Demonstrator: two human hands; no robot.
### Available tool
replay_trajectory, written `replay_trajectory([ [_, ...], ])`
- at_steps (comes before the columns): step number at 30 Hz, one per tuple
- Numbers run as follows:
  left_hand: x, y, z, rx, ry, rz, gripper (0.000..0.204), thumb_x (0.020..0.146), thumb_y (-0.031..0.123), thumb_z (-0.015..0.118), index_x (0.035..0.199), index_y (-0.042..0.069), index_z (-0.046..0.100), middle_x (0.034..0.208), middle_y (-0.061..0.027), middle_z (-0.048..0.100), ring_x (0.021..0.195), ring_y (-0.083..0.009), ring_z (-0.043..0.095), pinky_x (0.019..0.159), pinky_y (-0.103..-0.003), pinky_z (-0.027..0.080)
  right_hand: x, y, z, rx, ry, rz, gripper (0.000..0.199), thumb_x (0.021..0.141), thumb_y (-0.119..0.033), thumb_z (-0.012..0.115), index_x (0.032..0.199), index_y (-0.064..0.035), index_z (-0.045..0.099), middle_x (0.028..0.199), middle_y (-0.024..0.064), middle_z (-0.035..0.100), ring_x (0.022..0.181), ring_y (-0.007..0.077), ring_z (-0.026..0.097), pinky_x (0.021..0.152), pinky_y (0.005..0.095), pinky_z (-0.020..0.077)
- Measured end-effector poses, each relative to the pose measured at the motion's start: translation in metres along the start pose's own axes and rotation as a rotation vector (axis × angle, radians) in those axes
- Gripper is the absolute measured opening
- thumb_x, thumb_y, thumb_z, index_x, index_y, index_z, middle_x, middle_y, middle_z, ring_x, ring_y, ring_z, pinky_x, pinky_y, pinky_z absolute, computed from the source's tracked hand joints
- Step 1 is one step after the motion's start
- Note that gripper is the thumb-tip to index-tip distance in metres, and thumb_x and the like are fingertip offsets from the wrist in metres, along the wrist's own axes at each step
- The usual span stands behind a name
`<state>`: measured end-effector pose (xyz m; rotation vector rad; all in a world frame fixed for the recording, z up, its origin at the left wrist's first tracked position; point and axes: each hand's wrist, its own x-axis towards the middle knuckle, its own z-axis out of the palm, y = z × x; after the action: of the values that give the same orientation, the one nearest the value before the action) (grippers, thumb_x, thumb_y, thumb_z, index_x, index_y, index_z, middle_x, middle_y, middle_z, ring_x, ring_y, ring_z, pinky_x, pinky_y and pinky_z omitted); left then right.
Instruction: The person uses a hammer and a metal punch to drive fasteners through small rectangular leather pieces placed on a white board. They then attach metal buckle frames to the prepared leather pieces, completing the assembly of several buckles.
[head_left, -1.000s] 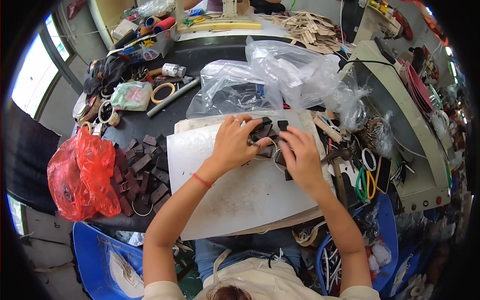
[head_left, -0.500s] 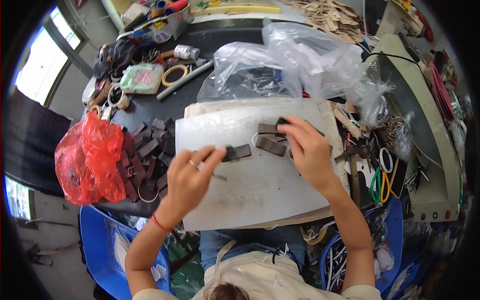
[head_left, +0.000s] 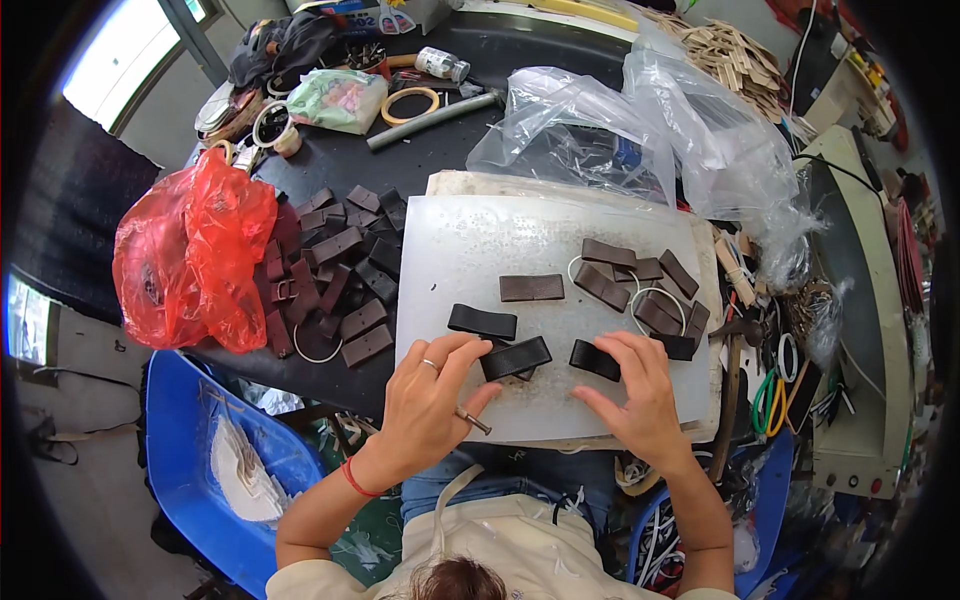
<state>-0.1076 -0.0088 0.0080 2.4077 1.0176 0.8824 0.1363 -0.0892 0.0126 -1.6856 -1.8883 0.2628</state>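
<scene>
My left hand (head_left: 432, 400) is curled around a thin metal rod-like tool (head_left: 474, 420), whose end sticks out below the thumb. Its fingertips are beside a black leather loop (head_left: 516, 358), which partly covers a brown piece. Another black loop (head_left: 482, 322) lies just beyond it. My right hand (head_left: 640, 385) has thumb and fingers spread, the fingertips touching the end of a third black loop (head_left: 594, 360). Farther off on the pale board (head_left: 460, 250) lies a flat brown leather loop (head_left: 532, 288). Several brown loops (head_left: 603, 287) and a white ring-shaped cord (head_left: 658, 312) are grouped at right.
Left of the board are a heap of dark leather loops (head_left: 340, 245) and a red plastic bag (head_left: 195, 255). Clear plastic bags (head_left: 690, 130) lie behind it, near a grey tube (head_left: 432, 122) and a tape roll (head_left: 410, 104). Blue bins (head_left: 190, 450) stand below the table.
Both hands have come nearer to my body, and the right has let go of a dark piece at the group. Black loops now show near the hands. The whole view has shifted.
</scene>
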Motion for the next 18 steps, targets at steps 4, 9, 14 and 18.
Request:
replay_trajectory([
  [4, 0.007, -0.001, 0.001, 0.097, 0.006, 0.121, 0.038, 0.072, 0.007, 0.076, 0.107, 0.004, 0.063, 0.100, -0.0084, 0.063, 0.075, -0.0262, 0.054, 0.067, -0.035, 0.046, -0.005, 0.002, 0.001, 0.015, 0.033, 0.028, 0.061, 0.070, -0.017, 0.081, 0.123, -0.0015, 0.055, 0.118, 0.0144, 0.054, 0.107, 0.0338, 0.050, 0.092, 0.0414, 0.0419],
  [9, 0.001, -0.006, 0.003, 0.164, 0.038, 0.198, 0.026, 0.074, 0.002, 0.069, 0.100, 0.004, 0.064, 0.086, -0.0081, 0.062, 0.068, -0.0248, 0.052, 0.061, -0.035, 0.044, -0.007, 0.005, 0.004, -0.003, 0.069, 0.006, 0.047, 0.073, -0.011, 0.078, 0.116, -0.0034, 0.060, 0.116, 0.0111, 0.059, 0.104, 0.0309, 0.054, 0.090, 0.0404, 0.0424],
  [14, -0.009, 0.007, -0.020, 0.068, -0.230, 0.016, 0.017, 0.077, 0.004, 0.068, 0.093, 0.006, 0.063, 0.070, -0.0084, 0.056, 0.067, -0.0254, 0.054, 0.057, -0.037, 0.044, -0.013, 0.007, 0.001, 0.013, 0.001, -0.116, 0.030, 0.074, -0.009, 0.075, 0.103, -0.0066, 0.068, 0.111, 0.0074, 0.064, 0.100, 0.0272, 0.057, 0.087, 0.0385, 0.0426],
  [18, 0.003, 0.007, -0.029, 0.026, -0.126, -0.120, 0.013, 0.079, 0.010, 0.070, 0.089, 0.009, 0.064, 0.079, -0.0087, 0.056, 0.070, -0.0266, 0.056, 0.058, -0.037, 0.045, -0.006, 0.001, -0.006, 0.084, -0.031, -0.183, 0.026, 0.074, -0.011, 0.076, 0.098, -0.0074, 0.068, 0.111, 0.0075, 0.064, 0.101, 0.0264, 0.057, 0.086, 0.0387, 0.0423],
])
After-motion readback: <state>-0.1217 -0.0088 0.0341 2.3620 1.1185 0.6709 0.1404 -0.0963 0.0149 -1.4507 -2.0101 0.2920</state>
